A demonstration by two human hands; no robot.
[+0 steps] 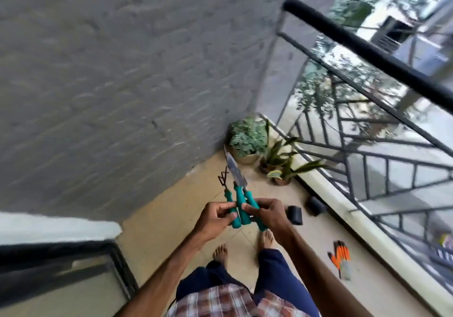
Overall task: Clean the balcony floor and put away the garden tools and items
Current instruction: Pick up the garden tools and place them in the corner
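1. Item in hand: three teal-handled garden tools (241, 209), held at chest height above the balcony floor (171, 209), heads pointing away from the person. A trowel (234, 173) and a hand rake (222, 179) are identifiable. The head of the third tool is hidden behind the trowel blade.
2. Left hand (217, 216): fingers curled round the leftmost handle. Right hand (268, 215): fingers curled round the rightmost handle. The middle handle sits between them, and both hands hold the tools firmly.
3. Step judged in hand: gathering the tools into one bundle for putting away. Recommended: align the handles side by side, pass all three to one hand and grip near the ferrules. Keep the rake prongs and trowel tip pointing away from the body.
4. Risk: the handles fan apart, so a one-handed grip taken now could let one slip onto the bare feet (266, 239) directly below.
5. Outstanding on the floor: orange gloves (340, 259) lie to the right near the kerb, and two black objects (295, 215) lie just beyond the right hand.
6. Surroundings: potted plants (248, 140) in the far corner, railing (367, 47) on the right and grey wall (110, 71) on the left. No storage place is visible.
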